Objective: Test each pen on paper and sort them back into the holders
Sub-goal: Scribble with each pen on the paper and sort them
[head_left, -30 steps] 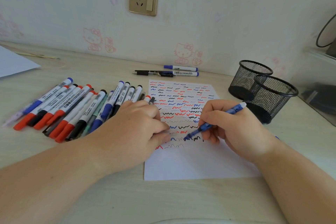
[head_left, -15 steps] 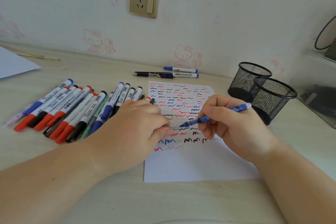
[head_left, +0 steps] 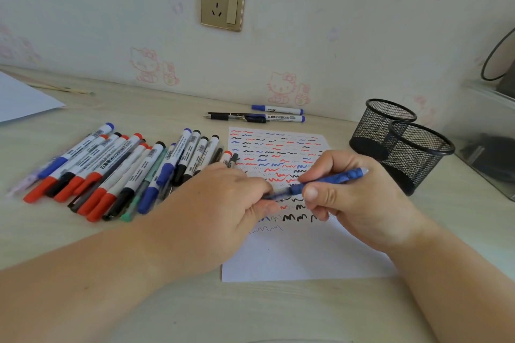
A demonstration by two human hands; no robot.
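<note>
The blue pen (head_left: pixel 320 182) has come up off the paper (head_left: pixel 306 253) since a second ago: then its tip was down among the lowest squiggles, now it hangs nearly level above them, tip pointing left into the left hand. The heap of markers, the pens by the wall and the two holders lie as they did.

At the far left a spare white sheet (head_left: pixel 19 100) pokes in over the desk (head_left: pixel 167 309). Next comes the row of markers (head_left: pixel 117 172), red, black and blue capped, lying side by side and fanned. The left hand (head_left: pixel 220 211) lies knuckles up at the paper's left edge, forearm flat on the desk, its fingers curled and its fingertips pinching the pen's tip end; whether a cap sits under them I cannot tell. Behind, close to the wall, lie three more pens (head_left: pixel 264 115). The right hand (head_left: pixel 354 203) grips the blue pen's barrel, thumb on top, fingers wrapped under, wrist low over the paper's right side. The pen's rear end sticks out up and right toward the two black mesh holders (head_left: pixel 401 145), which stand touching on the desk just beside the paper.
</note>
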